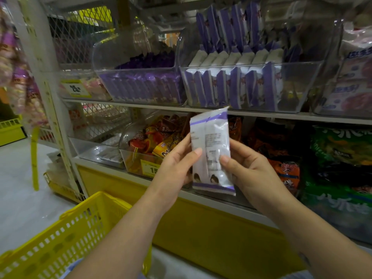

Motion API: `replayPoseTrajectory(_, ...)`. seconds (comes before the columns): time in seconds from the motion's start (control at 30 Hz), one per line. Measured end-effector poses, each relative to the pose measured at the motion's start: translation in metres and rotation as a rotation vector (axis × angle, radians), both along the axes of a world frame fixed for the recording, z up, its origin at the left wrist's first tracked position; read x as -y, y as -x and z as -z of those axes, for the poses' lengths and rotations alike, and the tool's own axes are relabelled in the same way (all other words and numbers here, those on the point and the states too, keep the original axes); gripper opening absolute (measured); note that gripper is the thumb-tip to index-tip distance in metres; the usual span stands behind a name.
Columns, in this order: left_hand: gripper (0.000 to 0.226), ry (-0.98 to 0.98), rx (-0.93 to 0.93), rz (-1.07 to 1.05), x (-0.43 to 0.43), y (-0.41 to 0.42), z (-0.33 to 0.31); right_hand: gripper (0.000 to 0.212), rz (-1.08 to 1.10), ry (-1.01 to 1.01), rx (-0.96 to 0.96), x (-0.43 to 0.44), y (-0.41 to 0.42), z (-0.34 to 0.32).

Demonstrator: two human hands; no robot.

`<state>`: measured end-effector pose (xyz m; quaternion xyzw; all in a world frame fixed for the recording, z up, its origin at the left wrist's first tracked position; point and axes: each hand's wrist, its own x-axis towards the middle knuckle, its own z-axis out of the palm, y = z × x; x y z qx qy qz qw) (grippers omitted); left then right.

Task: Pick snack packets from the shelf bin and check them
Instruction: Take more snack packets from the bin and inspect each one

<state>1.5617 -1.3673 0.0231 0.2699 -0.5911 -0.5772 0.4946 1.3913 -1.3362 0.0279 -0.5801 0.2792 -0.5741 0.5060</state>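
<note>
Item: one packet [211,137], being held in both hands. Fingers: the left thumb [196,153] is pressing on the packet's left edge and the right thumb [224,159] on its right half, with the other fingers of each hand curling behind it, so both hands are gripping. The left hand [177,164] and right hand [249,168] are flanking the packet at mid-height, about equally close. Orientation: the long axis is standing near upright, the top seam pointing up toward the shelf [141,106] and the bottom seam pointing down. The white printed face is turning toward the viewer, which suggests checking is under way. Position: the packet is hanging in the air in front of the shelving, just below the clear bin [241,66] of matching purple-and-white packets. A yellow basket [60,238] is sitting low on the left, nearer the left hand.
</note>
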Motion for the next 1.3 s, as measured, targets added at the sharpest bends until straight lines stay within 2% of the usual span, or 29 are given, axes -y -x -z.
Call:
replayPoseTrajectory(0.13,0.093,0.134,0.137,0.228,-0.002,-0.01,-0.021,0.06,0.059,0.008,0.093,-0.007,0.007,-0.02)
replayPoseTrajectory(0.2,0.099,0.172,0.17,0.254,-0.006,-0.015,-0.037,0.063,0.153,0.055,0.046,-0.012,0.012,-0.033)
replayPoseTrajectory(0.27,0.093,0.218,0.182,0.186,-0.012,-0.013,-0.058,0.056,0.236,0.15,-0.064,-0.018,0.019,-0.051)
replayPoseTrajectory(0.37,0.072,0.378,0.14,-0.035,-0.021,-0.002,-0.092,0.056,0.352,0.249,-0.3,-0.026,0.03,-0.085)
replayPoseTrajectory(0.47,0.04,0.548,0.107,-0.224,-0.027,0.01,-0.127,0.062,0.535,0.326,-0.654,-0.029,0.046,-0.119)
replayPoseTrajectory(0.53,0.025,0.632,0.157,-0.314,-0.025,0.019,-0.149,0.055,0.643,0.408,-0.876,-0.031,0.06,-0.142)
replayPoseTrajectory(0.63,0.017,0.681,0.233,-0.374,-0.019,0.038,-0.177,0.038,0.816,0.596,-1.04,-0.036,0.078,-0.178)
replayPoseTrajectory(0.7,0.011,0.688,0.289,-0.398,-0.01,0.053,-0.19,0.04,0.927,0.68,-1.243,-0.03,0.091,-0.202)
replayPoseTrajectory(0.77,0.01,0.67,0.34,-0.404,-0.001,0.069,-0.202,0.042,0.967,0.683,-1.436,-0.02,0.107,-0.218)
replayPoseTrajectory(0.87,0.01,0.63,0.423,-0.385,0.015,0.095,-0.215,0.034,0.842,0.566,-1.604,-0.002,0.125,-0.231)
replayPoseTrajectory(0.93,0.016,0.626,0.495,-0.39,0.026,0.11,-0.222,0.036,0.802,0.542,-1.646,0.005,0.133,-0.232)
replayPoseTrajectory(1.07,0.023,0.639,0.673,-0.432,0.043,0.129,-0.231,0.043,0.812,0.591,-1.579,0.015,0.143,-0.23)
replayPoseTrajectory(1.2,0.025,0.733,0.808,-0.485,0.051,0.147,-0.24,0.041,0.817,0.634,-1.537,0.018,0.15,-0.229)
replayPoseTrajectory(1.3,0.034,0.859,0.954,-0.542,0.053,0.164,-0.238,0.036,0.783,0.63,-1.508,0.018,0.153,-0.228)
